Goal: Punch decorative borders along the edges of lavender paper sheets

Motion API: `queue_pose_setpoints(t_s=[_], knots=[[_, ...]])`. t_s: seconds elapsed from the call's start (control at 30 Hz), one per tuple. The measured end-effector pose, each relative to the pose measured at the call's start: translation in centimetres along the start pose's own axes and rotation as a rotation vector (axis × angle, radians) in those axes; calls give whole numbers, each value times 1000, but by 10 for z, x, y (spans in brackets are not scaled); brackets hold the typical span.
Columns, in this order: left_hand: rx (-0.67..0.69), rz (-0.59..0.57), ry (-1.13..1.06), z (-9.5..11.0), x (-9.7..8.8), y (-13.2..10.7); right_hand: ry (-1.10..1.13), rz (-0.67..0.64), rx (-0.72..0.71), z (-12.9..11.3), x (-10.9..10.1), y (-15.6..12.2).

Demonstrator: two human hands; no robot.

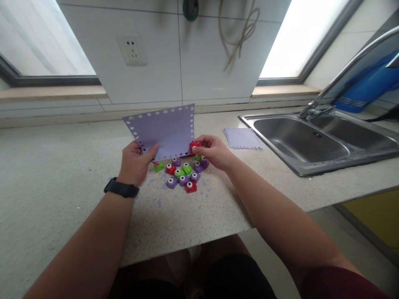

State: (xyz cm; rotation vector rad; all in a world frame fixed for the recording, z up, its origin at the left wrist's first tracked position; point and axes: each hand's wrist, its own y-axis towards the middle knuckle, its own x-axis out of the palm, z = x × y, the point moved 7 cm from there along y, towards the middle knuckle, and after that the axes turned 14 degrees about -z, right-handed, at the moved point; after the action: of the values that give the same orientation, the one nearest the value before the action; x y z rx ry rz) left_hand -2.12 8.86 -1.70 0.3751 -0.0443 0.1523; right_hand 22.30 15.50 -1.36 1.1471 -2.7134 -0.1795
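A purple sheet of paper [168, 133] is held up at a tilt above the counter, with small cut-out shapes along its edges. My left hand [137, 160] grips its lower left part, thumb on the near face. In my right hand [212, 150] is a red craft punch [195, 146], pinched at the sheet's lower right corner. Whether the paper sits inside its slot, I cannot tell. Below the sheet lie several more punches, among them a purple punch [172, 182], a green punch [187, 168] and a red punch [191, 187]. Purple paper scraps [159, 202] are scattered around them.
Purple sheets with punched edges [245, 138] lie on the counter [187, 220] to the right. Beyond them is a double steel sink [299, 135] with a faucet [330, 83]. The tiled wall carries a socket [132, 50] and a hanging cord [240, 41].
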Motion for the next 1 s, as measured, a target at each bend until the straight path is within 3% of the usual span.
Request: queue_pose_setpoints(t_s=[1.0], knots=[[13, 15, 7, 7, 2, -2, -29, -5, 0, 1, -3, -1]])
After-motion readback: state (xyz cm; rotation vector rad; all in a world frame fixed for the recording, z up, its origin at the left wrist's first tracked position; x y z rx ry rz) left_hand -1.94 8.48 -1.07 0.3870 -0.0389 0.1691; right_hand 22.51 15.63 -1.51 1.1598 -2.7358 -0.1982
